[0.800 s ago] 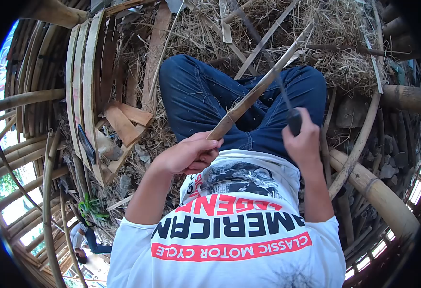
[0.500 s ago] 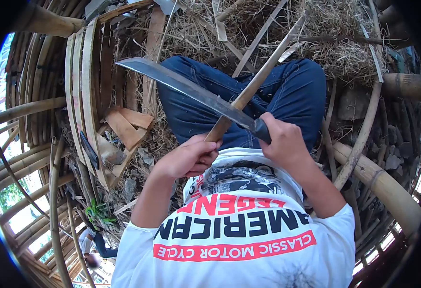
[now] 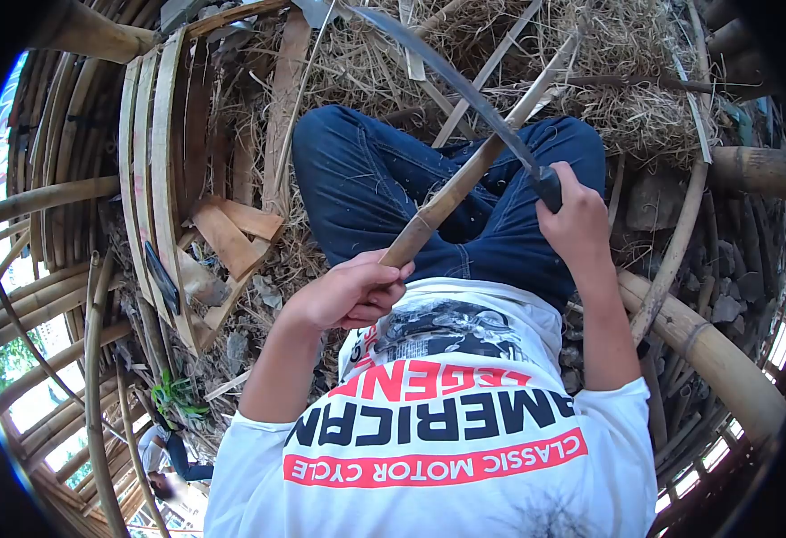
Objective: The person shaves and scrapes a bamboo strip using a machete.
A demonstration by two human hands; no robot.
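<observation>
My left hand (image 3: 357,291) is closed around the near end of a bamboo strip (image 3: 451,197), which slants up and right over my crossed legs in dark jeans (image 3: 357,179). In my right hand (image 3: 577,215) is the dark handle of a machete (image 3: 473,97). Its long grey blade points up and left and crosses over the strip near the middle of its length. Small pale shavings are scattered on the jeans.
Dry fibre shavings (image 3: 626,99) cover the ground ahead. On the left are upright wooden slats (image 3: 169,170), wood offcuts (image 3: 231,233) and a dark flat blade-like object (image 3: 161,276). A thick bamboo pole (image 3: 707,341) lies right. Another person (image 3: 173,453) is at lower left.
My right hand has moved the machete forward and right along the strip, away from my body, and its blade points more steeply upward. My left hand stays in place, holding the strip.
</observation>
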